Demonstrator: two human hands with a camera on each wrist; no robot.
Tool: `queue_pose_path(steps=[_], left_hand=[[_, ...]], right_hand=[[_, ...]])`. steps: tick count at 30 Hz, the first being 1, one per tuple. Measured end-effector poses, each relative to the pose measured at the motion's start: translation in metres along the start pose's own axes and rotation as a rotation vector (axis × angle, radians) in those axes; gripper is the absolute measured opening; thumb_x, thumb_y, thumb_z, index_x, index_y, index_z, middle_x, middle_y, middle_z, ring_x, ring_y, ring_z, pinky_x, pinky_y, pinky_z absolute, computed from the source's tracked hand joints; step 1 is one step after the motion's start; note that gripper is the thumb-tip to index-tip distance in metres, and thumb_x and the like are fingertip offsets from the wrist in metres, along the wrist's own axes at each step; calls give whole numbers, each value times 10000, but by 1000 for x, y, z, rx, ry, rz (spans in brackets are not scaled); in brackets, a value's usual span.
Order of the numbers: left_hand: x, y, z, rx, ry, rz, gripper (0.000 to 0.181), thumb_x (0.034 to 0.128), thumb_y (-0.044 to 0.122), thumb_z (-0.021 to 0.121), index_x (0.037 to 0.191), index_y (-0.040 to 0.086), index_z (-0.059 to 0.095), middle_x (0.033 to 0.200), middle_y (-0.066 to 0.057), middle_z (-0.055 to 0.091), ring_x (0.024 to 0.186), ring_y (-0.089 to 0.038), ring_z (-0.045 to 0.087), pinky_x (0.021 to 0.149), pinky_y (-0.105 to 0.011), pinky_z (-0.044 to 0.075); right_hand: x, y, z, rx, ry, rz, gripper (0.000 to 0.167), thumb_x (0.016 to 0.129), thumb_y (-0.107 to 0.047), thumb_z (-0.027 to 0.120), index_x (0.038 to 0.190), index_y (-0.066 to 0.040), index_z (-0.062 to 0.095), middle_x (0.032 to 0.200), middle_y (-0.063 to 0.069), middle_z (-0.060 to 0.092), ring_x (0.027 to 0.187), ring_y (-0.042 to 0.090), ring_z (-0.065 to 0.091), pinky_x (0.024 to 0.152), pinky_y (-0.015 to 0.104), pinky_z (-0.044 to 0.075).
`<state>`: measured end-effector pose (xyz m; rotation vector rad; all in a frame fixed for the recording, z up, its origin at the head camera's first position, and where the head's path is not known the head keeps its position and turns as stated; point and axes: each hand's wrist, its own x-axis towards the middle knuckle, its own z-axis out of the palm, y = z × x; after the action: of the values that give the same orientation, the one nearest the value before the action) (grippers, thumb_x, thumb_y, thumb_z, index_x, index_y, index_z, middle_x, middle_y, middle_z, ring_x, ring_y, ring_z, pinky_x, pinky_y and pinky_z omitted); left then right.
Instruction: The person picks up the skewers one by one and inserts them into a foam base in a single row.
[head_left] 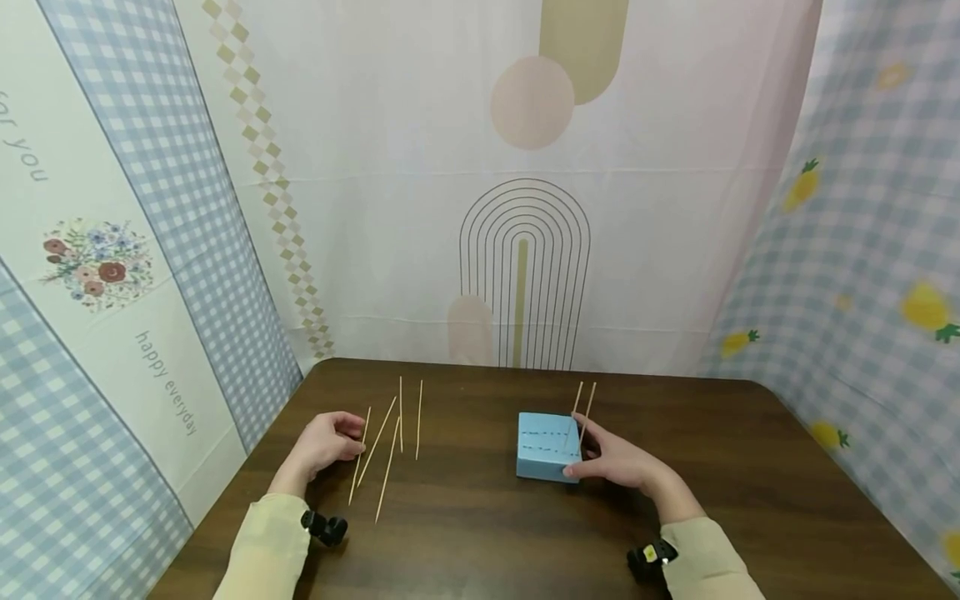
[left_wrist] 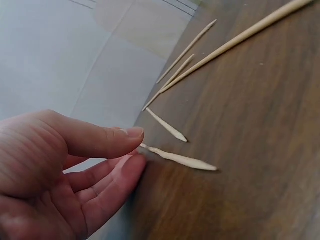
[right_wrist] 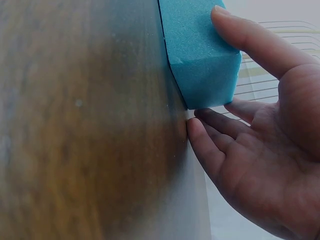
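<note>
My left hand point(head_left: 327, 442) pinches a thin wooden skewer point(left_wrist: 185, 160) between thumb and fingertips, low over the left part of the table. Several more skewers point(head_left: 387, 471) lie loosely to the right of that hand. A light blue foam block point(head_left: 542, 469) with rows of dark marks on top sits right of the middle. Two skewers point(head_left: 589, 410) stand upright at its right side. My right hand point(head_left: 618, 458) holds the block at its right end, thumb on the near side and a finger at the far corner. In the right wrist view the other fingers lie beside the block's end.
The dark brown wooden table point(head_left: 465, 533) carries all these things. Its far edge meets a hanging patterned cloth point(head_left: 390, 250), and checked cloths hang at both sides. A small black camera is strapped to each wrist.
</note>
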<state>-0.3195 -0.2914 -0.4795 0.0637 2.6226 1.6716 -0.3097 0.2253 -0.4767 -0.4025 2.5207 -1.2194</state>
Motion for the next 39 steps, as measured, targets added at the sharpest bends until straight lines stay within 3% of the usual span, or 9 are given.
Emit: queue_pose_path(steps=[10, 16, 26, 39], left_hand=[[2, 4, 9, 99, 120, -17, 460, 749, -157, 822, 1186, -104, 691, 1020, -211, 712, 850, -222, 681, 695, -312, 611], [3, 6, 11, 128, 155, -23, 473, 711, -172, 823, 1161, -97, 697, 975, -190, 716, 809, -215, 684, 670, -319, 612], [2, 10, 12, 167, 166, -62, 494, 712, -150, 843, 1179, -70, 704, 1012, -186, 724, 900, -281, 685, 686, -316, 591], [0, 14, 16, 193, 191, -69, 527, 688, -181, 807, 1192, -69, 707, 1039, -204, 718, 940, -316, 684, 706, -345, 589]], right_hand=[[2, 0, -1, 7, -6, 1, 1116, 909, -423, 849, 1718, -93, 154, 1723, 312, 182, 1537, 468, 330, 1215, 631, 311], [2, 1, -1, -1, -7, 6, 1120, 909, -429, 848, 1718, -91, 149, 1721, 325, 166, 1519, 485, 359, 1209, 642, 313], [-1, -3, -3, -7, -7, -8, 1102, 920, -382, 844, 1714, -72, 145, 1706, 353, 172, 1500, 506, 380, 1185, 654, 339], [-2, -4, -2, 6, -16, -4, 1108, 921, -389, 843, 1714, -69, 138, 1714, 343, 161, 1506, 490, 381, 1202, 630, 331]])
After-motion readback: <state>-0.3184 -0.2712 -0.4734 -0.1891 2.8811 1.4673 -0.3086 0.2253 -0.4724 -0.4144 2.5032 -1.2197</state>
